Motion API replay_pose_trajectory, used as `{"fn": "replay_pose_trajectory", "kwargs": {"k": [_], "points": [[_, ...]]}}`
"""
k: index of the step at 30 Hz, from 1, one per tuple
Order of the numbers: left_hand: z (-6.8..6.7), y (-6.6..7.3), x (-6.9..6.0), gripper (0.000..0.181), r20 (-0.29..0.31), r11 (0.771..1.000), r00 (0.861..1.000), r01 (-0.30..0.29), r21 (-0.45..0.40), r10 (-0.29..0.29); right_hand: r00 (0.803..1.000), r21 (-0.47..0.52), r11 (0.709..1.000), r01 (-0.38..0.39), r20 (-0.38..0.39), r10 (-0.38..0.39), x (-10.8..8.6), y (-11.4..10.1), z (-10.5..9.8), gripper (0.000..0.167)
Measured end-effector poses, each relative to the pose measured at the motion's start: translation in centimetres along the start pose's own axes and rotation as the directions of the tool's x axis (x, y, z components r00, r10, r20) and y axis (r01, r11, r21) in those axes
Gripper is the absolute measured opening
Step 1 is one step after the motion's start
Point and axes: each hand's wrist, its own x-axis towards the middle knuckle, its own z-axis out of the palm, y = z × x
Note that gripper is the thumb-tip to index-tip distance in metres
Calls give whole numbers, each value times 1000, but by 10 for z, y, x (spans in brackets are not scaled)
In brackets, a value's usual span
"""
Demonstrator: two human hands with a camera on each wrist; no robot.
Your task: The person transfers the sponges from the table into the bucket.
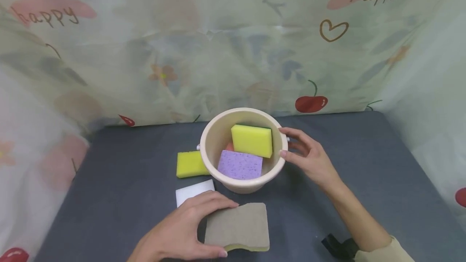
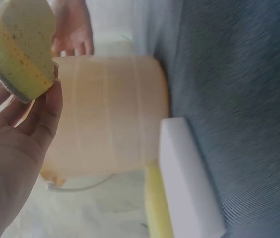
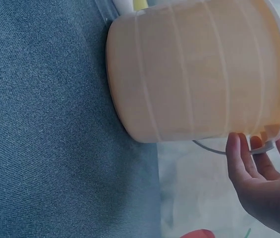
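My left hand [image 1: 182, 229] grips a sponge [image 1: 240, 226] by its edges, in front of the bucket. The sponge's grey face is up in the head view, and its yellow foam side [image 2: 23, 54] shows in the left wrist view, raised above the table. A cream bucket [image 1: 244, 188] stands upright on the table. Inside it lie a purple sponge [image 1: 240, 165], a yellow sponge [image 1: 252, 140] and something reddish, mostly hidden. My right hand [image 1: 316, 165] holds the bucket's right rim, with fingers [image 3: 236, 153] near the handle joint.
Left of the bucket lies another yellow sponge [image 1: 190, 165], partly covered by it. A white sponge block [image 1: 193, 191] lies nearer, partly behind my left hand. A black object [image 1: 338, 246] is by the right forearm. Patterned curtains [image 1: 218, 51] enclose the dark table [image 1: 120, 197].
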Motion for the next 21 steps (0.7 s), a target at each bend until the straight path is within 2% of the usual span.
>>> {"fn": "replay_pose_trajectory", "kwargs": {"k": [10, 16, 21], "points": [[-21, 4, 8, 78, -89, 997, 993, -77, 14, 78, 1000, 18, 1000, 2, -1, -2, 2, 1, 3, 55], [-29, 6, 17, 79, -128, 989, 981, -149, 1, 148, 1000, 11, 1000, -9, 1, 9, 2, 0, 3, 54], [-31, 5, 22, 75, -182, 984, 967, -174, 32, 177, 1000, 22, 1000, -16, 3, 16, 0, 2, 1, 54]]}}
